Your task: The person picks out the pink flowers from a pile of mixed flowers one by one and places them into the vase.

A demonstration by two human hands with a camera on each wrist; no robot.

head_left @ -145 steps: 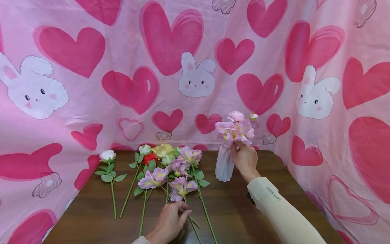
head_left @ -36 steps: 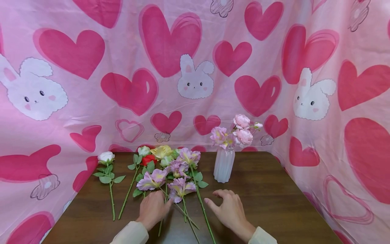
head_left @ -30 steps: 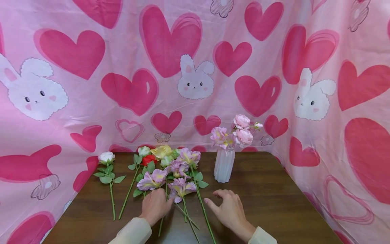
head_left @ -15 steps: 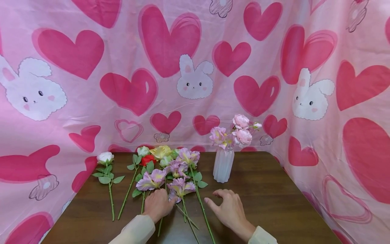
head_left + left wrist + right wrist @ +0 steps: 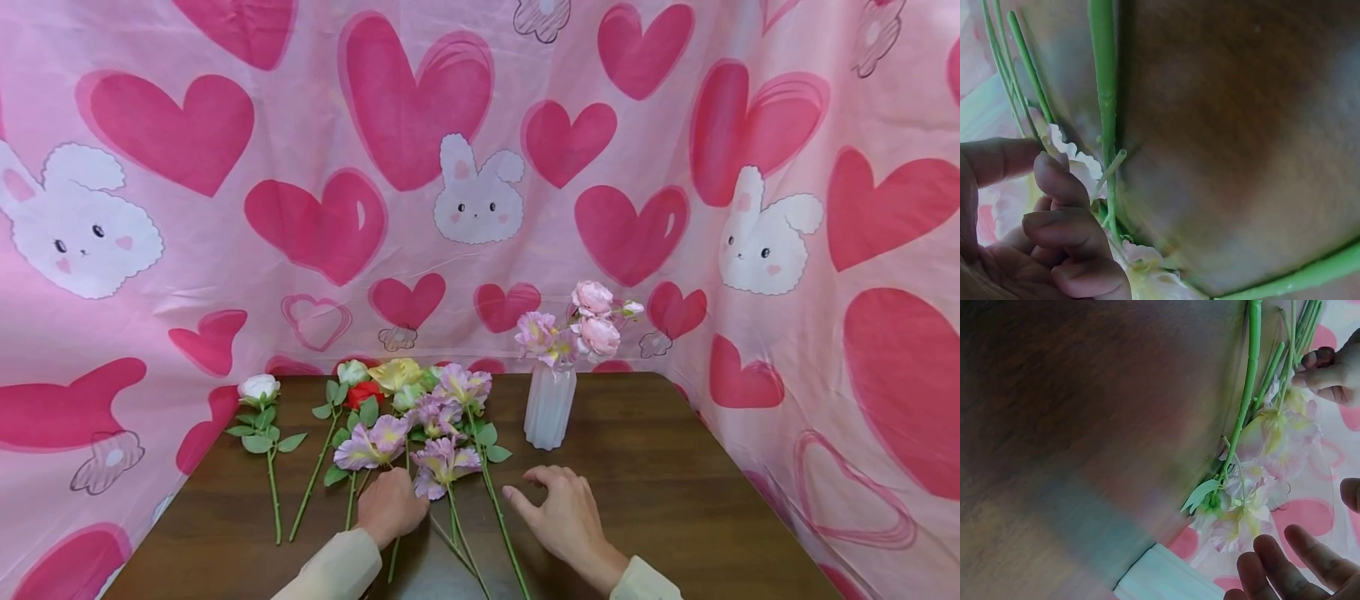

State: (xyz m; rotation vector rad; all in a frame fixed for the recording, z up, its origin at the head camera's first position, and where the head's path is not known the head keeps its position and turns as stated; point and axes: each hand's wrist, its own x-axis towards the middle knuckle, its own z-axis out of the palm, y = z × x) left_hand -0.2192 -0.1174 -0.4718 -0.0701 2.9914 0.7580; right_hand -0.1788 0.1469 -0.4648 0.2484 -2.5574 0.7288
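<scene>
Head view: Brown wood-grain table [image 5: 652, 483], backed by pink heart-and-rabbit cloth [image 5: 517, 75]. Ribbed white vase [image 5: 550, 408], upright, right of centre towards the far edge; contents, two pink roses [image 5: 597, 336], a small bud [image 5: 633, 307] and a purple-yellow iris-like bloom [image 5: 536, 333]. White rose [image 5: 258, 387], single, by the far left corner. Between them, one cluster: red rose [image 5: 364, 395], yellow flower [image 5: 396, 375], greenish-white roses [image 5: 407, 397] and four purple iris-like flowers [image 5: 445, 464], blooms towards the far edge, stems towards the near. Your left hand [image 5: 392, 504], back uppermost, just below the leftmost of the four. Your right hand [image 5: 564, 512], before the vase, fingers bent gently and spread, thumb just beside the rightmost stem.

Left wrist view: Your thumb and index fingertip pinch a thin green stem [image 5: 1030, 119], other fingers curled; which bloom it belongs to cannot be told. Thicker stem [image 5: 1104, 81], lying apart from your fingertips.

Right wrist view: Your left fingertips at the stems above the purple blooms; your right fingers parted, near the vase.
</scene>
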